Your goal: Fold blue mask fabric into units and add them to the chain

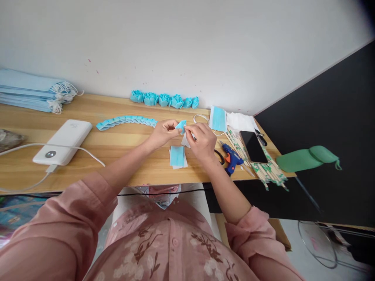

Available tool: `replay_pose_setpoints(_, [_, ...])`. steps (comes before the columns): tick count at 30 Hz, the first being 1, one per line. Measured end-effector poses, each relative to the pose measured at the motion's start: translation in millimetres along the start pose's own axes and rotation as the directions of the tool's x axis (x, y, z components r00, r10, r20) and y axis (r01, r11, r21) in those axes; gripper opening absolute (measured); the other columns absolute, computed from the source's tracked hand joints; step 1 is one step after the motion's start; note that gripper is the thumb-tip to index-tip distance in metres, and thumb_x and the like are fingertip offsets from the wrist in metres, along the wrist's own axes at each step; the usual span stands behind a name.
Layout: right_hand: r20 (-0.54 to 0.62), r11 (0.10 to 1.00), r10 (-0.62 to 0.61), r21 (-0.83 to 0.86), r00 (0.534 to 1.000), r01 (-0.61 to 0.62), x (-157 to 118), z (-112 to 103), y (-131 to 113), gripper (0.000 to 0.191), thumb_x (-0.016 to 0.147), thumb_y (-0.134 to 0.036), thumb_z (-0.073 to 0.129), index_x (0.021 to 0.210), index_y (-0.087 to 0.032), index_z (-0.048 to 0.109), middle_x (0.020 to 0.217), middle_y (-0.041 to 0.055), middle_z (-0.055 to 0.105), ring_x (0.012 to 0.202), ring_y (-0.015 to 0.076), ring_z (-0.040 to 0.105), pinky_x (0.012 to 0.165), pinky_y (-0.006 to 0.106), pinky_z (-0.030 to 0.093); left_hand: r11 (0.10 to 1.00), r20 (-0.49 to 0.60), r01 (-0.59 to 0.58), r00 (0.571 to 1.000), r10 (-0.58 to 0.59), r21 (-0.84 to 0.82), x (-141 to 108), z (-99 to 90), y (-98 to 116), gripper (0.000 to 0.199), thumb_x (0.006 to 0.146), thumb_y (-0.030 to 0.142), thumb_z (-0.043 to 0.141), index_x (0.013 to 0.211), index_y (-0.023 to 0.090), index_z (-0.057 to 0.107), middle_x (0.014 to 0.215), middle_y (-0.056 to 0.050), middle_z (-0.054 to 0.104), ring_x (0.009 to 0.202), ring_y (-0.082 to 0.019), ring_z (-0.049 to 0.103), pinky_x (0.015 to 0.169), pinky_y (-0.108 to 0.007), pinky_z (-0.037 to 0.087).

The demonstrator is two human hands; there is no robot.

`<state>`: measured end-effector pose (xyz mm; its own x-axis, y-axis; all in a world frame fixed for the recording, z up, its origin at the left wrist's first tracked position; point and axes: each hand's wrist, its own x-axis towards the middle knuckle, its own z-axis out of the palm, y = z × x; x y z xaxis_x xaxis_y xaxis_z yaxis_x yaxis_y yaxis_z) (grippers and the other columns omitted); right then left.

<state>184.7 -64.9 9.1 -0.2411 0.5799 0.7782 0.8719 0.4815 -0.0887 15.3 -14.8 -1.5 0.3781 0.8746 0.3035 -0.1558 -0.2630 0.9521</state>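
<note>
Between my two hands, over the middle of the table, is a small folded blue piece of mask fabric. My left hand pinches its left side between thumb and fingers. The fingers of my right hand are closed at its right edge, pressing on the same piece. Just below lies a short stack of cut blue and white fabric squares. A curved row of folded blue pieces runs leftward from beside my left hand. Behind, along the wall, stands a line of blue fabric roses.
A blue glue gun, wrapped sticks, a phone, a face mask and a green bottle lie to the right. On the left are a white power bank with a cable and a stack of masks.
</note>
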Motion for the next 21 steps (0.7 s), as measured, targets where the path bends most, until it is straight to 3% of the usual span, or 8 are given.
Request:
replay_pose_setpoints(12, [0.263, 0.998, 0.053, 0.007, 0.963, -0.057, 5, -15, 2, 0.025, 0.098, -0.025, 0.052, 0.104, -0.024, 0.075, 0.101, 0.0063, 0.075, 0.097, 0.023, 0.065, 0.082, 0.036, 0.05, 0.999, 0.012, 0.001, 1.0, 0.0, -0.045, -1, -1.8, 0, 0.033, 0.073, 0.041, 0.079, 0.066, 0.017, 0.056, 0.068, 0.003, 0.057, 0.067, -0.01, 0.049, 0.069, -0.025, 0.039])
replay_pose_setpoints(17, [0.32, 0.99, 0.134, 0.004, 0.938, -0.142, 10, -22, -5, 0.029, 0.093, -0.023, 0.053, 0.114, -0.023, 0.074, 0.107, 0.0079, 0.075, 0.103, 0.0264, 0.066, 0.086, 0.04, 0.052, 0.998, -0.008, -0.003, 1.0, 0.002, -0.058, 0, -4.3, -3, 0.037, 0.073, 0.044, 0.08, 0.065, 0.017, 0.055, 0.066, 0.004, 0.054, 0.065, -0.01, 0.046, 0.067, -0.025, 0.037])
replay_pose_setpoints(21, [0.278, 0.938, 0.262, 0.153, 0.924, -0.312, 12, -28, -1, 0.038, 0.096, -0.022, 0.045, 0.126, -0.025, 0.067, 0.105, 0.006, 0.076, 0.102, 0.024, 0.068, 0.091, 0.041, 0.053, 0.998, -0.038, 0.002, 0.999, -0.005, -0.067, 1, -5.1, -2, 0.038, 0.074, 0.046, 0.079, 0.066, 0.017, 0.056, 0.068, 0.003, 0.055, 0.067, -0.01, 0.046, 0.068, -0.025, 0.037])
